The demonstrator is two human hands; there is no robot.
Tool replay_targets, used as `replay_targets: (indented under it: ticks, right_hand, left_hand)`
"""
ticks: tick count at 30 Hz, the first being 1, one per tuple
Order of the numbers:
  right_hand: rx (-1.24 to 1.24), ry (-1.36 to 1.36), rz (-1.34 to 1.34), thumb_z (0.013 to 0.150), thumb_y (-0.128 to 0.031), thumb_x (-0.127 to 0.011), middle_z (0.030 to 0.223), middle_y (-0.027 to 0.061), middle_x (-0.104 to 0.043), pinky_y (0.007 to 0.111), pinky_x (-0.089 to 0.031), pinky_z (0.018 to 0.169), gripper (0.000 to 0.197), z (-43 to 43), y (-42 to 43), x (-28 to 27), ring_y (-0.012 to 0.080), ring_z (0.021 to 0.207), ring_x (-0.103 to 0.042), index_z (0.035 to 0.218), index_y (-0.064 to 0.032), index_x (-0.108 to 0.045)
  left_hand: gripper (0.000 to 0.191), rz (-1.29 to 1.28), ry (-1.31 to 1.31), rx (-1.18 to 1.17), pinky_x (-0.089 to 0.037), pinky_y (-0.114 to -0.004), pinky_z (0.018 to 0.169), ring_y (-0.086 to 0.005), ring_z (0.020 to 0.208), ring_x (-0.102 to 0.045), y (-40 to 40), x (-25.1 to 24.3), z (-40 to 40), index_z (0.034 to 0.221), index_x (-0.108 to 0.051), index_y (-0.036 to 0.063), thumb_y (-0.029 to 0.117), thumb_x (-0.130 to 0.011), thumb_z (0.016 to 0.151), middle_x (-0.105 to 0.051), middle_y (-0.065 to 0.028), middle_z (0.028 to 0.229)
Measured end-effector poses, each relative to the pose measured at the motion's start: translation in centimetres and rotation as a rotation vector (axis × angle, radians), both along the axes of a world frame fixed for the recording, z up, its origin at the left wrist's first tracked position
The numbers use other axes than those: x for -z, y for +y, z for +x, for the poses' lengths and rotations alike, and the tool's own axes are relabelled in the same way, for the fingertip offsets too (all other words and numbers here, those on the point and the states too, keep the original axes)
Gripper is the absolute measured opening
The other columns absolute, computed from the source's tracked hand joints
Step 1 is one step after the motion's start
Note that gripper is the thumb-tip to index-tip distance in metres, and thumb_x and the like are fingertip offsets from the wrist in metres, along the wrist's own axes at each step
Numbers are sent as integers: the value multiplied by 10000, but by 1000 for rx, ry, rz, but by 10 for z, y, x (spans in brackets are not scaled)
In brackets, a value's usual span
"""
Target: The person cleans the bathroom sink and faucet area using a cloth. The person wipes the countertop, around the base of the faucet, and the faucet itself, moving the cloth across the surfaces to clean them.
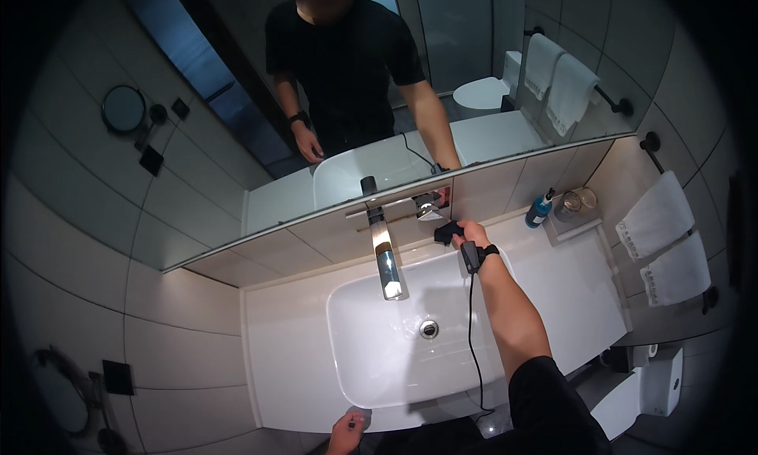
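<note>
My right hand (473, 232) reaches to the back of the white washbasin (379, 360), fingers closed on a dark object (448, 232), perhaps a cloth. It is just below the chrome tap lever (427, 207) on the tiled wall. A black device (471, 257) is strapped at my right wrist, and its cable (472, 336) hangs across the basin. Left of that hand, the chrome wall spout (386, 265) juts over the basin; no water stream shows. My left hand (346, 432) is by the counter's front edge, fingers curled, a small dark spot at them.
A blue pump bottle (539, 210) stands right of the basin, beside a tray (571, 230) with drinking glasses (569, 203). White towels (657, 215) hang on the right wall. A large mirror (237, 159) spans the back wall. A toilet (628, 396) is at lower right.
</note>
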State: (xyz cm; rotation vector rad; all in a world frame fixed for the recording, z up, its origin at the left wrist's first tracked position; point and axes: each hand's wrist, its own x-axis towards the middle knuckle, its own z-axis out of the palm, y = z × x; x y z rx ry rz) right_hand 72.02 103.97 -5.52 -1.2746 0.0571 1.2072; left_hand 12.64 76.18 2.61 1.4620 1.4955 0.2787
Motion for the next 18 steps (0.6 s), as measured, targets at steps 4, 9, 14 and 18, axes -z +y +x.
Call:
replay_targets:
  ticks: [4,9,14,18]
  right_hand:
    - [42,-142,54,920,-101,-642,1105,127,-617,355,-580,647,279,-22,-6,-18,249,908,-624,1188,-36,-606]
    - [201,-347,76,881,-91,-699,1108,145,-625,357,-585,651,476,-4,-33,-50,250,899,-633,1305,-70,-486]
    - [383,-323,132,857,-127,-729,1077,153,-640,326,-560,622,573,-13,-62,-90,235,857,-645,1313,-98,-382]
    - [229,-214,257,903,-161,-719,874,46,-666,257,-505,552,344,-26,-96,-83,118,640,-602,1191,-88,-548]
  left_hand:
    - [235,-18,60,30,-547,-325,810,-171,866,-668,-2,-6,-1,1106,-692,22,215,-654,978,-714,-83,951]
    - [238,-73,-48,19,-538,-311,806,-160,845,-662,-4,6,1,1088,-700,21,224,-658,973,-715,-72,928]
    - [235,-53,44,10,-540,-316,805,-164,832,-665,0,1,2,1069,-704,17,225,-668,965,-717,-76,908]
    - [231,142,161,-35,-562,-379,745,-288,805,-718,-2,18,-4,996,-716,37,253,-651,946,-734,-151,869]
